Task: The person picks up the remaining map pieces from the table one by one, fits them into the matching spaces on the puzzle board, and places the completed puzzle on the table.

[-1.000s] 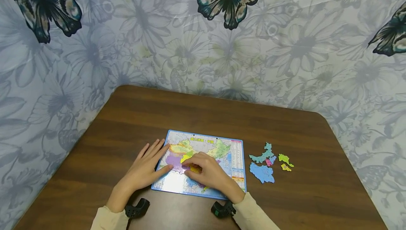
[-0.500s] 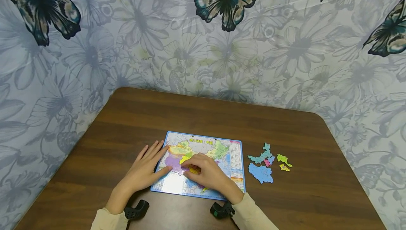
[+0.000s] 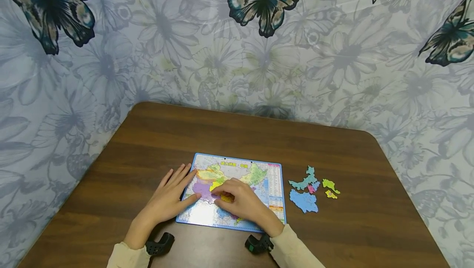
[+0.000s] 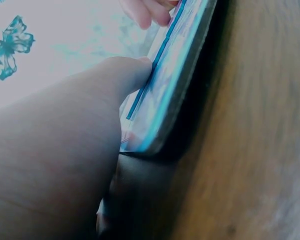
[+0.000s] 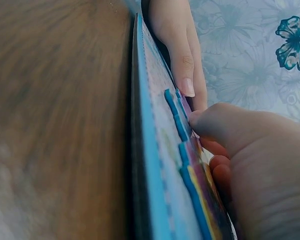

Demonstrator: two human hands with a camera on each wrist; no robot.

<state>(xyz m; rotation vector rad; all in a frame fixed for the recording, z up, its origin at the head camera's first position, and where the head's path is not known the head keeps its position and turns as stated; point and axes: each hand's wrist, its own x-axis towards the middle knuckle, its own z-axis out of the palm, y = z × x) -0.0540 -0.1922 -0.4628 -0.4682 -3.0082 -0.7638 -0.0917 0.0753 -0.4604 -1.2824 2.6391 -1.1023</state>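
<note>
On the table lies a map puzzle board (image 3: 196,215) with a blue border and colored pieces set on it. My left hand (image 3: 168,200) rests along its left edge, fingers spread, thumb on the board near the purple piece (image 3: 203,190). My right hand (image 3: 240,200) is over the board's middle with bent fingers. Its thumb (image 5: 215,122) touches the pieces close to the purple one in the right wrist view. An orange-yellow piece (image 3: 227,197) shows between thumb and index finger. I cannot tell whether the right fingers pinch a piece, as the hand covers much of that area.
Loose puzzle pieces lie right of the board: a large blue one (image 3: 303,201), a teal one (image 3: 304,182), a pink one (image 3: 311,188), a green one (image 3: 329,185) and a small yellow one (image 3: 331,194). The wooden table (image 3: 237,128) ends at a butterfly-patterned backdrop (image 3: 177,54).
The whole head view has shifted slightly. Both hands, the board and the loose pieces keep their places relative to one another.
</note>
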